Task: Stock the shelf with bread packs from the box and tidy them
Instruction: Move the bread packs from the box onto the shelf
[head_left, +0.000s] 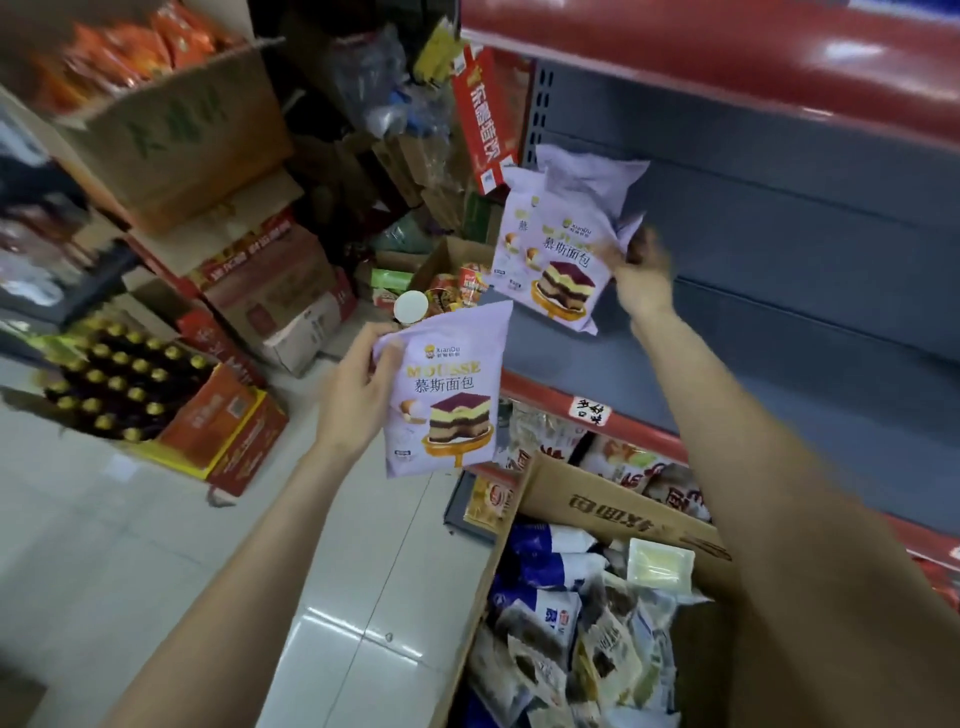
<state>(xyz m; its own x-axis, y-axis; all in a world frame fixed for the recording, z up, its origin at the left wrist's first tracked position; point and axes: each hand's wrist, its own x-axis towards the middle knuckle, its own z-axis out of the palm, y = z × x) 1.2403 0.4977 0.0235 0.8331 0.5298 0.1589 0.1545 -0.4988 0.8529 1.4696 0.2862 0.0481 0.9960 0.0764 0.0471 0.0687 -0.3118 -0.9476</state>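
Observation:
My left hand (358, 387) grips the upper left edge of a lilac mousse bread pack (441, 395) and holds it upright in the air in front of the shelf. My right hand (641, 270) reaches to the grey shelf (727, 353) and holds the right edge of another lilac bread pack (558, 260) that stands at the shelf's left end, with one more lilac pack (587, 176) behind it. Below my right arm the open cardboard box (613, 509) holds several blue-and-white and clear packs.
A red shelf edge (550, 400) with a handwritten label runs under the grey shelf, with snack packs on the level below. Stacked cartons, a case of dark bottles (119, 384) and an open snack box (452, 280) crowd the tiled floor at left.

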